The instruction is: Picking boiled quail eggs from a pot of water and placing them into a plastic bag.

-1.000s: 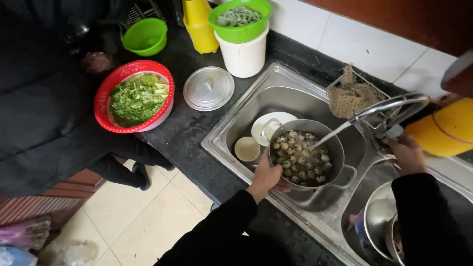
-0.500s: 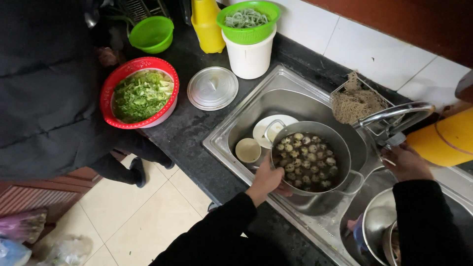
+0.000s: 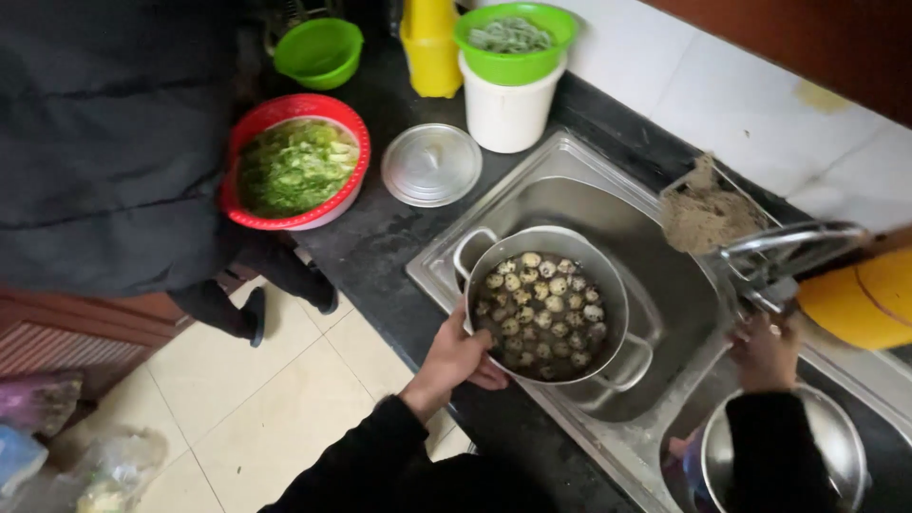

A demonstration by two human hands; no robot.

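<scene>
Left hand (image 3: 456,359) gripping rim of steel pot (image 3: 549,304) of speckled quail eggs (image 3: 541,312) over sink (image 3: 655,275); right hand (image 3: 765,351) closed on faucet handle (image 3: 760,285).

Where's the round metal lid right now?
In the head view the metal lid lies flat on the dark counter, left of the sink, between the red colander and the white bucket.

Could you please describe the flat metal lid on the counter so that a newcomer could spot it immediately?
Start at the steel sink and look to the dark counter just beyond its far left corner. The metal lid lies there between the red colander of chopped greens and the white bucket. It alone is flat, silver and empty.
</scene>
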